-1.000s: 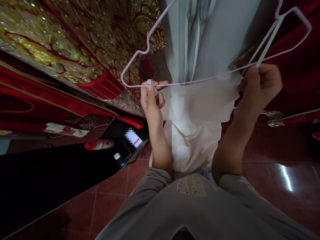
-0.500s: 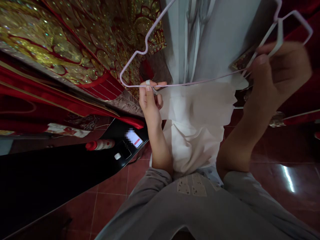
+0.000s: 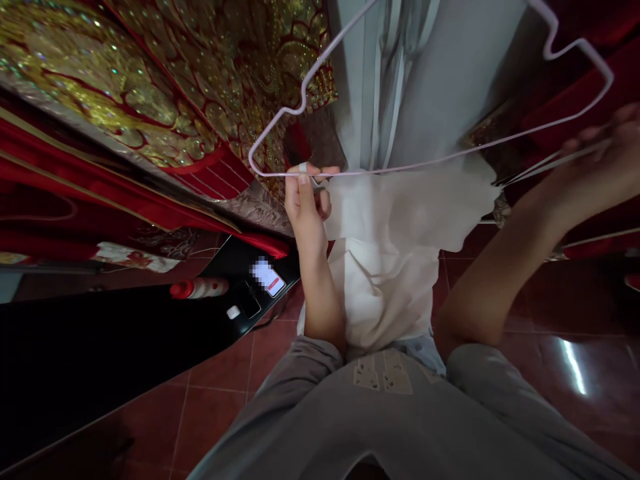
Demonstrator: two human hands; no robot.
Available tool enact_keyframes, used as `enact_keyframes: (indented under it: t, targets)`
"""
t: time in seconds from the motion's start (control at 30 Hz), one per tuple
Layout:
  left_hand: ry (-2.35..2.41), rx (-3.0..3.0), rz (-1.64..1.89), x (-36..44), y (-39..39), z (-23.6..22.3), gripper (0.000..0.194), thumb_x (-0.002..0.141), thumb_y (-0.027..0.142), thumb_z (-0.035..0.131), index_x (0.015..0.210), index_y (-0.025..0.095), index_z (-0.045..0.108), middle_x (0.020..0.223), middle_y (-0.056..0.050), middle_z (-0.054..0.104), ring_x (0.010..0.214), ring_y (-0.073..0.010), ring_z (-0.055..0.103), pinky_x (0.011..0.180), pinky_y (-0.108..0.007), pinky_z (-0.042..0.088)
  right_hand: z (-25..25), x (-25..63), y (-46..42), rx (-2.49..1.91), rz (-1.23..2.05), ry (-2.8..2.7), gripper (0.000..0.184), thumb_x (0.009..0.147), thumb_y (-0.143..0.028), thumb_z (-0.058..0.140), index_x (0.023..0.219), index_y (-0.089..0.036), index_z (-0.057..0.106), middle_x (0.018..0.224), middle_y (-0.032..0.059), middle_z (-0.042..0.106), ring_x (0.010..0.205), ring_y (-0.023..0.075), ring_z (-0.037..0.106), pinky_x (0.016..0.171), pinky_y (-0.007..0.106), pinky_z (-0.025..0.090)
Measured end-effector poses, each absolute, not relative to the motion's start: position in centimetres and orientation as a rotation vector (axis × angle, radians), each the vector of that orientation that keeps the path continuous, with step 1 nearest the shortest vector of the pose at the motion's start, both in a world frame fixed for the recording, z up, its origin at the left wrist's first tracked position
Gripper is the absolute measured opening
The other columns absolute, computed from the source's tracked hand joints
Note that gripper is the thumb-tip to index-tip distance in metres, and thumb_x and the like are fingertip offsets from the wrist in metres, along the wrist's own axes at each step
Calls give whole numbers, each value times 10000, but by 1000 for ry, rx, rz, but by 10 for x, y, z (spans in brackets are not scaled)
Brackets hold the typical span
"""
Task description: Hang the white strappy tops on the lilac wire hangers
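Note:
A pale lilac clothes hanger (image 3: pixel 259 142) spans the upper view, its lower bar crossing over the top of a white garment (image 3: pixel 400 220). My left hand (image 3: pixel 307 193) is closed, pinching the hanger's bar near its left corner along with a white strap at the garment's edge. At the far right my right hand (image 3: pixel 607 143) is partly cut off by the frame. It grips white hanging straps (image 3: pixel 543 165), drawn taut from the garment's right corner and below the hanger's right end. The garment hangs down against my body.
Gold-sequined red garments (image 3: pixel 200 80) hang at the left, and a grey-white panel with straps (image 3: pixel 425 87) hangs ahead. A black table (image 3: pixel 125 340) at the left holds phones (image 3: pixel 269 277), a white case (image 3: pixel 233 312) and a red-capped bottle (image 3: pixel 200 288). Red tiles (image 3: pixel 215 367) cover the floor.
My right hand has moved outward to the right, off the hanger's right part, pulling the straps longer. The hanger's right end now shows uncovered. My left hand keeps its hold, shifted slightly right in view.

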State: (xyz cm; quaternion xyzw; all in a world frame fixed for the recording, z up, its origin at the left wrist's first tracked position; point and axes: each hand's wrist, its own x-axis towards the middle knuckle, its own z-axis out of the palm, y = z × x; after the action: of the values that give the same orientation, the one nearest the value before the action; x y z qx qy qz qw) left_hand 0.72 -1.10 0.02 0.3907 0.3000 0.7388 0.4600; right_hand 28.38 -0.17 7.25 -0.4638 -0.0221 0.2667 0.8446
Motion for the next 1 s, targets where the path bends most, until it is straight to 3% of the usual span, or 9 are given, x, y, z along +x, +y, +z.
enact_keyframes:
  t: [0.07,0.17,0.27,0.33,0.4,0.57,0.77,0.9,1.0]
  targets:
    - [750,959,1815,8,-11,-1,207,1138,319,554,977,208,620,935,-44,799,443,-64,196,425,-222,138,54,273,-5,-953,453,-214,427,1014,-23,326,712,-212,562,719,-57,560,523,14,496,493,107,390]
    - [798,961,1807,7,-10,-4,226,1128,382,597,977,218,631,953,-39,800,442,-69,223,424,-231,209,33,242,-11,-927,692,-441,312,904,6,462,777,-208,649,699,-50,618,551,35,551,549,144,460]
    - [850,958,1799,4,-9,-5,254,1109,444,631,969,232,639,973,-35,801,444,-75,258,437,-243,269,25,208,-19,-897,938,-597,132,852,-115,658,852,-218,740,846,29,756,736,130,705,739,286,617]
    - [880,944,1785,5,-10,-4,256,1096,463,648,966,243,645,983,-33,804,445,-81,275,443,-254,281,23,195,-22,-818,1000,-677,31,887,-295,719,883,-269,735,916,33,773,890,192,750,916,397,651]
    - [903,924,1774,8,-13,-2,256,1079,472,666,958,247,650,989,-33,810,446,-85,268,443,-265,268,21,189,-23,-743,994,-733,147,899,-443,749,869,-312,692,862,-1,732,944,206,745,1002,435,635]
    - [883,918,1838,14,-25,8,202,1045,419,685,990,227,710,994,-55,840,446,-82,241,426,-279,179,17,195,-21,-712,960,-793,199,881,-496,784,834,-337,674,744,-17,619,831,193,697,804,381,604]
    - [988,849,2067,-16,-19,1,161,1028,248,632,1137,235,751,1171,-48,836,478,-67,283,439,-279,180,16,200,-18,-725,888,-827,207,935,-469,721,868,-292,635,759,-5,572,787,176,668,822,371,594]
    - [1128,885,2259,-33,-10,-9,248,1064,137,559,1095,230,788,1213,15,824,509,-54,314,486,-273,232,13,204,-16,-732,887,-825,257,913,-520,746,879,-293,628,753,1,566,808,193,674,756,361,583]
    - [1161,980,2340,-35,-7,-9,133,1003,227,727,1090,268,818,1244,10,821,625,-93,513,535,-270,386,11,208,-16,-754,927,-831,294,879,-560,781,874,-312,624,768,8,585,853,223,692,746,382,596]
